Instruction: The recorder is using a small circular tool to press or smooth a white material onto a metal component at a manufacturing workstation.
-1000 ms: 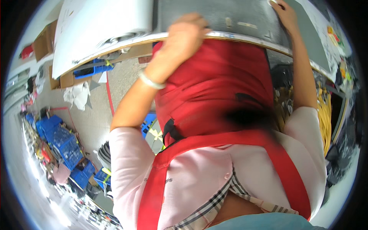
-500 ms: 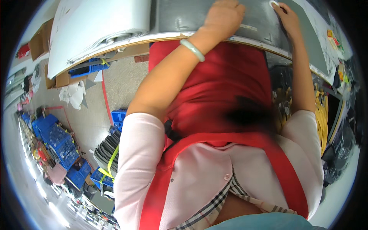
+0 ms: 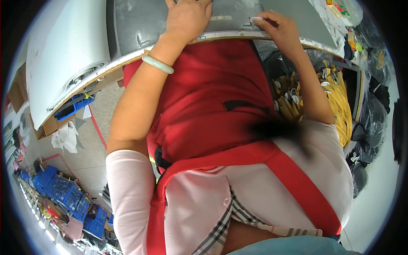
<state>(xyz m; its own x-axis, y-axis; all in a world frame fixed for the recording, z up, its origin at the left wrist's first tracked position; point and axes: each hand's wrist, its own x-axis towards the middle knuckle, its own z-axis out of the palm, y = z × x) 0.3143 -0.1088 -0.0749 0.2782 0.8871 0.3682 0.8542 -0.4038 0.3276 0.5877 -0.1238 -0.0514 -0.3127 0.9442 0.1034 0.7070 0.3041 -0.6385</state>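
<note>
My left hand [image 3: 189, 19] lies flat on a dark grey sheet [image 3: 136, 21] on the table, fingers apart and partly cut off by the upper edge of the view. It looks free of any held thing. My right hand [image 3: 281, 32] pinches a small white round piece [image 3: 256, 20] between thumb and fingers, at the near right part of the sheet. Right beside that piece is a dark corner-shaped mark [image 3: 247, 25]. A similar mark [image 3: 144, 41] shows at the near left. Between my hands runs a pale strip [image 3: 221, 18].
A thick white roll of sheet material [image 3: 72, 46] occupies the table's left. Yellow strips [image 3: 338, 102] hang below the right side, near black plastic bags [image 3: 369, 127]. Blue crates [image 3: 70, 195] stand on the floor at left. A cardboard box [image 3: 46, 127] sits under the table.
My right hand has come nearer to me with the white round piece, down to the corner mark. My left hand stays at about the same place on the sheet. The whole view has shifted.
</note>
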